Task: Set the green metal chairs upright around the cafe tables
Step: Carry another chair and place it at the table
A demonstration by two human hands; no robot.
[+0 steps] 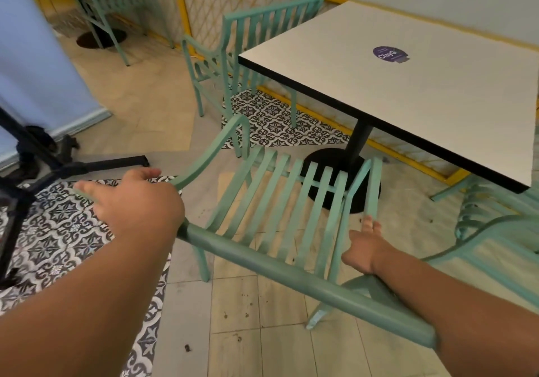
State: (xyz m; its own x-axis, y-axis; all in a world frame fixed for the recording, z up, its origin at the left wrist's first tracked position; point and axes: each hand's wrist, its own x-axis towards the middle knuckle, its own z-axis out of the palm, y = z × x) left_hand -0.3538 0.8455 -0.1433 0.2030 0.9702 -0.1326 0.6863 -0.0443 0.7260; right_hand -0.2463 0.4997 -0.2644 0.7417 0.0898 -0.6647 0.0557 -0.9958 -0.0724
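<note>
Tiled cafe floor (233, 303), part plain and part patterned, with a white square table (408, 90) near the wall.

Both hands are at 1 green metal chair (280, 207) standing in front of the table: the left hand (137, 201) lies over its left armrest, fingers loosely spread, while the right hand (366, 245) grips a slat by the right armrest. Another 2 green chairs (250, 44) stand upright beyond the table.
</note>
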